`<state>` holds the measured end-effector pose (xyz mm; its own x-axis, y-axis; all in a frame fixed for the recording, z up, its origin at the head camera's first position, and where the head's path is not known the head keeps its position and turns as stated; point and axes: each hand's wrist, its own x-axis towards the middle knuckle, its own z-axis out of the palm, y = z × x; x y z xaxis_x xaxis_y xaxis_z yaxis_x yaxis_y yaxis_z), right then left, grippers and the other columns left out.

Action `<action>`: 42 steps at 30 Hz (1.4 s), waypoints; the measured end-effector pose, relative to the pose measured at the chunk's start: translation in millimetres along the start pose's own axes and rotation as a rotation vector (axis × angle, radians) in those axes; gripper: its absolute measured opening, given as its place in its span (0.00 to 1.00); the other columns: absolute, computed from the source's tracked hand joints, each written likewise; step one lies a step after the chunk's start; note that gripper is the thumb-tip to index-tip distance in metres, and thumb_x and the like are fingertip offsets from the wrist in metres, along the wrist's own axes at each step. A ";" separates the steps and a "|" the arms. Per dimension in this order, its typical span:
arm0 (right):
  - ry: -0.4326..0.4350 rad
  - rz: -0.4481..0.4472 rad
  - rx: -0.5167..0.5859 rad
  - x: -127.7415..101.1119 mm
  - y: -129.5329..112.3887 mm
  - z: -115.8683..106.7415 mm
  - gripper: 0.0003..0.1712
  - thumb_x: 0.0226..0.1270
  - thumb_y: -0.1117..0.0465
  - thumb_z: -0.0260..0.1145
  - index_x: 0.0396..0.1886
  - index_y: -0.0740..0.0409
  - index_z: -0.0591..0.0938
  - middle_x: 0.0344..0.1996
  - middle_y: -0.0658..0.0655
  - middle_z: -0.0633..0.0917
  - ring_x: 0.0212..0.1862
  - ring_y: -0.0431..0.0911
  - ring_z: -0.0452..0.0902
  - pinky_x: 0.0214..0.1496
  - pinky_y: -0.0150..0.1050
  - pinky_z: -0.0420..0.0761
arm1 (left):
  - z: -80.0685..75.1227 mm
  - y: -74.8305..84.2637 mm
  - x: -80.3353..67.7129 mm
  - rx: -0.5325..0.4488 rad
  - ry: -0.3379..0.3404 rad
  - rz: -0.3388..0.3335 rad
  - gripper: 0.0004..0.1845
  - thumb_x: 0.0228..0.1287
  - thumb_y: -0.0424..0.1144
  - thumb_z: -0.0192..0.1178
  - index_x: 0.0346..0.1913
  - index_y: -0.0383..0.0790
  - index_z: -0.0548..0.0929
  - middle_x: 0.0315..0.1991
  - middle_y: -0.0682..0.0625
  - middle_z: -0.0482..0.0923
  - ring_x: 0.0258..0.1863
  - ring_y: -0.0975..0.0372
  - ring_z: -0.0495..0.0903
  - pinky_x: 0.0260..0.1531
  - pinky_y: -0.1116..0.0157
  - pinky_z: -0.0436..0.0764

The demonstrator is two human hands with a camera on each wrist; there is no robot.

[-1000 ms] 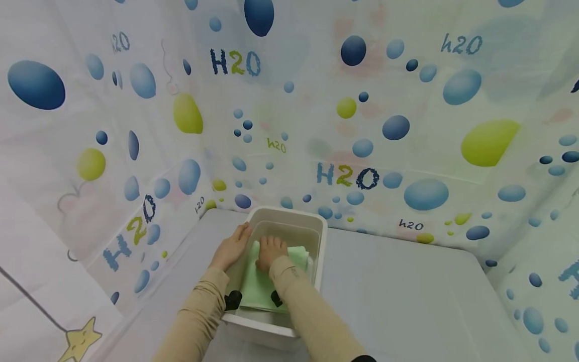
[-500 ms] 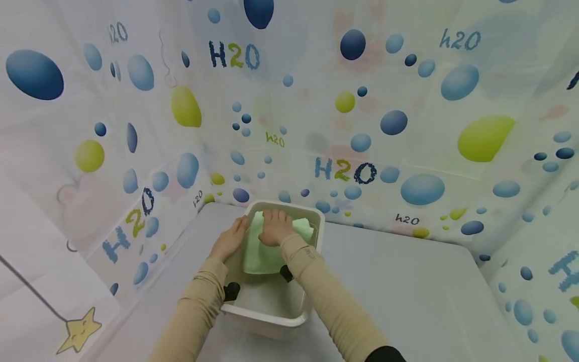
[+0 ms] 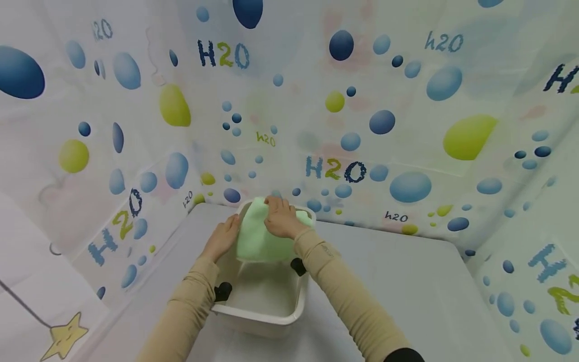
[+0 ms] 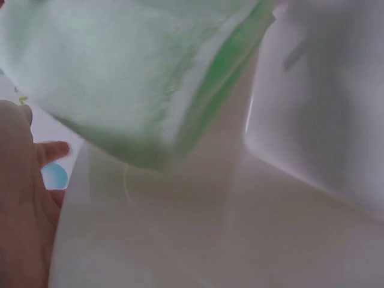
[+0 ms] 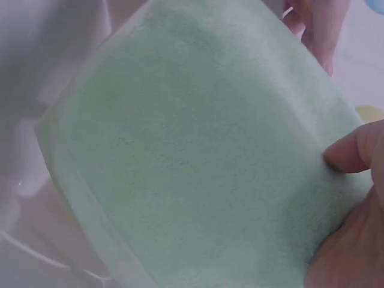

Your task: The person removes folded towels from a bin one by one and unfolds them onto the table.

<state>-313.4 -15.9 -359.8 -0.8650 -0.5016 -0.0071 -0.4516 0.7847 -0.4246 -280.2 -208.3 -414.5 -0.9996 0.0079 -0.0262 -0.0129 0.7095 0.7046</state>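
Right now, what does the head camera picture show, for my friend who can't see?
A right hand holds a green cloth over a white tub, while the left hand rests on its edge. Bubble-patterned curtains surround the table.

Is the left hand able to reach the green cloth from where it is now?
Probably yes. The left hand rests on the tub rim right beside the cloth, which the right hand holds at the far end; nothing lies between them.

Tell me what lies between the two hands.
The green cloth, in the head view: the left hand rests on the tub's rim, the right hand grips it.
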 end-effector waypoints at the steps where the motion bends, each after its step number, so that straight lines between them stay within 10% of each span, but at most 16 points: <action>1: 0.015 -0.016 0.025 -0.8 -0.2 -2.0 0.22 0.71 0.59 0.47 0.63 0.53 0.56 0.63 0.59 0.60 0.57 0.52 0.57 0.61 0.47 0.59 | -0.7 0.2 -0.5 -0.007 0.020 0.012 0.34 0.74 0.56 0.25 0.73 0.37 0.50 0.69 0.29 0.53 0.68 0.37 0.53 0.67 0.42 0.54; 13: 0.213 -0.270 0.248 -16.7 9.3 -34.2 0.17 0.73 0.60 0.49 0.50 0.61 0.52 0.55 0.69 0.63 0.58 0.60 0.66 0.60 0.50 0.70 | -6.4 34.3 -11.7 -0.149 0.085 0.415 0.30 0.73 0.52 0.38 0.73 0.56 0.44 0.74 0.46 0.48 0.73 0.50 0.50 0.70 0.48 0.52; 20: 0.369 -0.457 0.229 -26.4 16.5 -45.3 0.17 0.71 0.64 0.52 0.45 0.61 0.53 0.42 0.64 0.67 0.36 0.50 0.70 0.42 0.43 0.74 | -6.9 55.1 -28.0 -0.110 0.097 0.556 0.32 0.71 0.47 0.47 0.73 0.60 0.47 0.74 0.47 0.51 0.73 0.51 0.52 0.68 0.47 0.56; 31: 0.499 -0.492 0.344 -54.2 31.3 -54.4 0.14 0.69 0.66 0.54 0.44 0.62 0.58 0.43 0.62 0.67 0.40 0.50 0.68 0.47 0.43 0.72 | 3.5 72.9 -60.8 -0.074 0.113 0.792 0.25 0.65 0.37 0.56 0.65 0.53 0.70 0.60 0.40 0.69 0.50 0.56 0.72 0.42 0.62 0.77; 42: 0.654 -0.575 0.518 -84.1 48.6 -72.0 0.13 0.63 0.77 0.54 0.41 0.71 0.59 0.43 0.68 0.69 0.41 0.37 0.65 0.43 0.29 0.69 | 18.7 85.4 -84.4 -0.149 0.058 0.816 0.16 0.63 0.38 0.58 0.54 0.50 0.81 0.62 0.43 0.68 0.52 0.56 0.73 0.41 0.63 0.80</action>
<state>-278.3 90.6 -314.7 -0.5667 -0.3341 0.7531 -0.8212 0.1549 -0.5493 -196.5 -135.2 -365.3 -0.6958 0.4398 0.5678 0.7177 0.3956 0.5731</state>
